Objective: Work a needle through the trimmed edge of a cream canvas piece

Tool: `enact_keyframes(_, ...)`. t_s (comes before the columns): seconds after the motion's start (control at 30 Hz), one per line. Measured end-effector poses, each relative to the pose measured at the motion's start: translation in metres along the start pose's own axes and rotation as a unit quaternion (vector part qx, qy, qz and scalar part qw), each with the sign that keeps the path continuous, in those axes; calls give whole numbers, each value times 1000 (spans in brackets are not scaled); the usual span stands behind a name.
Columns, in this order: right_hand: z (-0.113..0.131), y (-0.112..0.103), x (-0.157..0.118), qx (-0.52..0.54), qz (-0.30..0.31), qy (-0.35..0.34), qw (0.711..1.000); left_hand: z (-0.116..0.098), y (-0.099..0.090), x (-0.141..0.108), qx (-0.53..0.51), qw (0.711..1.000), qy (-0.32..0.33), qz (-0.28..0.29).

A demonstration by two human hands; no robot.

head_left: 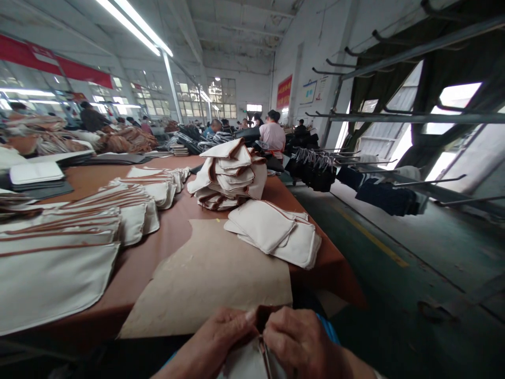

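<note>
While your left hand [226, 331] and right hand [300, 337] pinch the piece [245, 362] narrowly, it sits on your side of the paper [221, 281], its seam [264, 353] running away from you between them, nearer the right.

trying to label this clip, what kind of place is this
Most likely a sewing workshop or small bag factory: white pieces with brown edging lie in overlapping rows, black goods hang on a metal rack, and people work further back under tube lights.
</note>
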State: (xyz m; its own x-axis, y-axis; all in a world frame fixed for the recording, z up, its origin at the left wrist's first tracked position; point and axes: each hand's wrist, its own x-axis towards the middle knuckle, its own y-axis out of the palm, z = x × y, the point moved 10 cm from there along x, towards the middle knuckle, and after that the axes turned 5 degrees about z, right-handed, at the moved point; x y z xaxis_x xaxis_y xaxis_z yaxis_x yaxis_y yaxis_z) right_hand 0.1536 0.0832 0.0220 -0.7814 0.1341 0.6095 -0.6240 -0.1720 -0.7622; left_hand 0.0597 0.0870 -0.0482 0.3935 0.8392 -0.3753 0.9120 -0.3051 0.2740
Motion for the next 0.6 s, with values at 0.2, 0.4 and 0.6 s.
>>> enact_keyframes(0.2,23,-9,0,-107,-15,-92,990,15,-7,4,11,1000,-23,-12)
enact_keyframes(0.4,-1,-12,-3,77,-39,16,996,5,-4,0,119,993,23,-13)
enact_keyframes(0.6,-59,24,-25,442,55,370,815,-24,23,-9,109,992,57,33)
